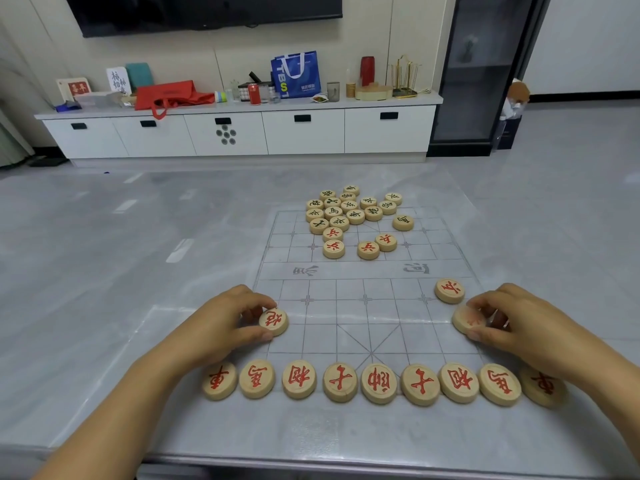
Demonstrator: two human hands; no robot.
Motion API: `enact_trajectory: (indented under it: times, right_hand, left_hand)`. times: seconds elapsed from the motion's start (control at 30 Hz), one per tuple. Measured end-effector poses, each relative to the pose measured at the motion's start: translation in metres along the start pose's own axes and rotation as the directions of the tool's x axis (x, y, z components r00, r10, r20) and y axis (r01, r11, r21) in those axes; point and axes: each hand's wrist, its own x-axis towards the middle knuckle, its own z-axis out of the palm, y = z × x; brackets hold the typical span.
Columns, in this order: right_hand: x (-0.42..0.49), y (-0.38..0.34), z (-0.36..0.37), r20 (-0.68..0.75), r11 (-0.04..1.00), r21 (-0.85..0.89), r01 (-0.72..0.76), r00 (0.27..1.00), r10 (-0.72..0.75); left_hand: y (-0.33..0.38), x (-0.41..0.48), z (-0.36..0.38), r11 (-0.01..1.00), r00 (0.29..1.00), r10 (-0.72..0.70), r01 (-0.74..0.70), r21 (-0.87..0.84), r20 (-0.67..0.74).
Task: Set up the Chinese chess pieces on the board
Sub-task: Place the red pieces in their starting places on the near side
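Clear board lies flat on grey table. Nine red pieces sit in a row along its near edge, touching or nearly so.

Left hand: thumb and fingers clamped on a red-lettered piece at the board's left side, two rows up.

Right hand: fingertips pinch another piece at the right side, tilted, face blurred. A red soldier lies just beyond it.

Far end: black pieces heaped, four loose red soldiers beside them.

White low cabinet, wall-mounted TV, grey floor
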Motion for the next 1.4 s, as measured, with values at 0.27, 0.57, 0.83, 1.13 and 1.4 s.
enact_trajectory:
  times: [0.27,0.57,0.83,1.13,1.4]
  right_hand:
    - [0.000,-0.001,-0.001,0.007,1.000,-0.001,-0.006,1.000,0.006]
    - [0.007,0.003,-0.005,-0.034,0.991,0.122,-0.053,0.998,0.057]
    - [0.024,-0.017,-0.003,-0.151,0.991,0.049,0.127,0.981,-0.119]
    - [0.032,-0.007,-0.011,-0.120,0.999,0.052,-0.003,0.993,0.009]
    - [0.049,-0.010,0.000,-0.085,0.981,0.154,-0.115,0.988,0.129]
  left_hand:
    - [-0.001,0.000,0.002,1.000,1.000,-0.013,0.013,-0.011,-0.022]
    - [-0.003,0.000,0.001,0.999,1.000,-0.015,0.014,-0.031,-0.008]
    - [-0.005,0.002,0.002,0.997,0.994,-0.030,0.022,-0.079,-0.102]
    - [0.045,0.016,0.009,0.984,0.980,0.161,-0.169,-0.057,-0.121]
    - [0.101,0.081,0.029,0.974,0.987,0.161,-0.163,0.158,0.027]
